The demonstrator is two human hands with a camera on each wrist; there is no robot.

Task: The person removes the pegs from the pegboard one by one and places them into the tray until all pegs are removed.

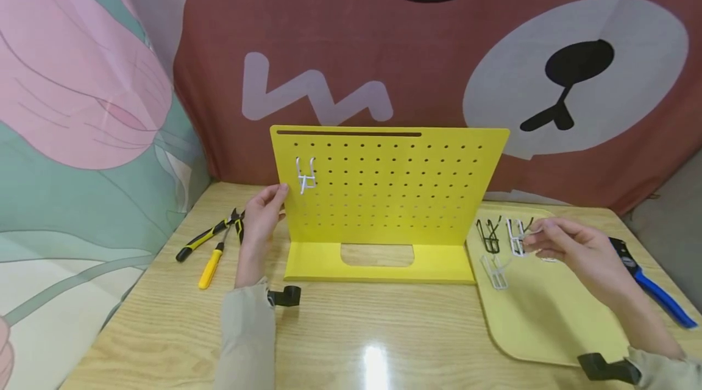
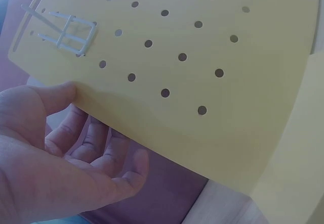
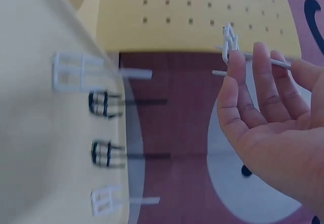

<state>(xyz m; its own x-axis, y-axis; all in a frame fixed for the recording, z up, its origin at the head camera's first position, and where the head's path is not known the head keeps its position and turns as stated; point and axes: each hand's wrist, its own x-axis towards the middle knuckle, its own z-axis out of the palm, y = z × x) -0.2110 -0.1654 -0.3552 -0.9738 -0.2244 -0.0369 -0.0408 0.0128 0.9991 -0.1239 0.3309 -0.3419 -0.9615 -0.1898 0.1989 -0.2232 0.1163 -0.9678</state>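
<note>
A yellow pegboard (image 1: 384,234) stands upright on its base on the table. My left hand (image 1: 263,219) holds its left edge, thumb on the front and the other fingers behind. One white wire hook (image 1: 307,180) hangs in the board's upper left holes. Over the tray at the right, my right hand (image 1: 576,250) pinches another white hook (image 3: 230,41) by its prong, with the wire frame pointing away from the palm in the right wrist view. Below that hand, white hooks (image 3: 104,201) and black hooks (image 3: 103,153) lie in the yellow tray (image 1: 526,338).
On the table's left lie yellow-and-black pliers (image 1: 205,239) and a screwdriver (image 1: 211,269) with a yellow handle. A blue-handled tool (image 1: 663,300) lies beyond the tray's right side. A printed cloth (image 1: 329,24) hangs behind the table.
</note>
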